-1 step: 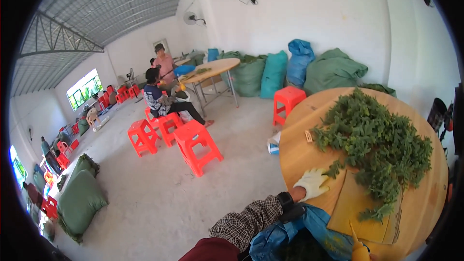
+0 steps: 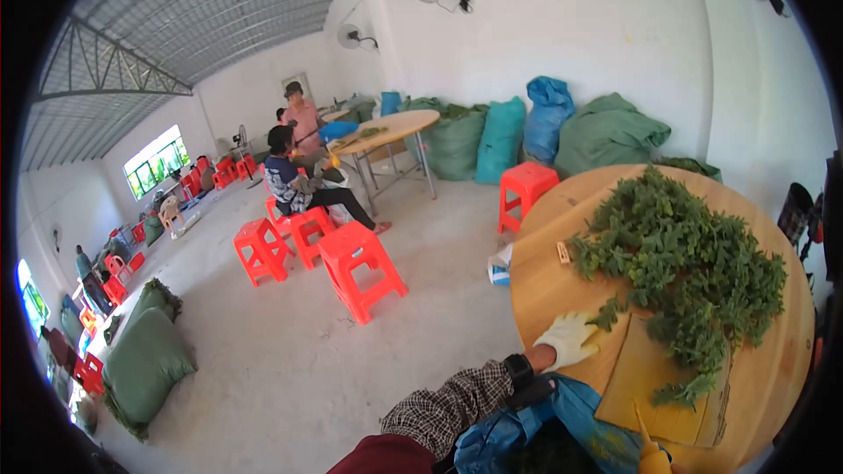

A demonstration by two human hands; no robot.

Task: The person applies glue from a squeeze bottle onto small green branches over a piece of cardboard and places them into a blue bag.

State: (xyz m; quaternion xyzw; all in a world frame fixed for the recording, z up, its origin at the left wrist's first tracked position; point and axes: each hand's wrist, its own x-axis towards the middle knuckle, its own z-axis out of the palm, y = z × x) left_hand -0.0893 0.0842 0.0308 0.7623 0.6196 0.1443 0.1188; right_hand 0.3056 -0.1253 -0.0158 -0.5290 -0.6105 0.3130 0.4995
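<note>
My left hand (image 2: pixel 568 340), in a white glove, is at the near left edge of the round wooden table (image 2: pixel 549 276). Its fingers close at the stem end of a small leafy green sprig (image 2: pixel 608 313). To its right lies a yellow-brown cardboard sheet (image 2: pixel 639 377). A big heap of leafy green sprigs (image 2: pixel 694 254) covers the table beyond, some overhanging the sheet. At the lower edge a yellow shape with a thin pointed tip (image 2: pixel 652 452) shows where my right hand would be; its fingers are cut off from view.
A blue plastic bag (image 2: pixel 580 408) hangs open at the table's near edge. Red stools (image 2: pixel 360 268) stand on the floor to the left. Full sacks (image 2: pixel 610 136) line the wall. A seated person (image 2: pixel 294 180) and a standing person work at another round table (image 2: pixel 399 125).
The whole view has shifted slightly down and right. My left hand stays by the sprig, and the heap looks the same.
</note>
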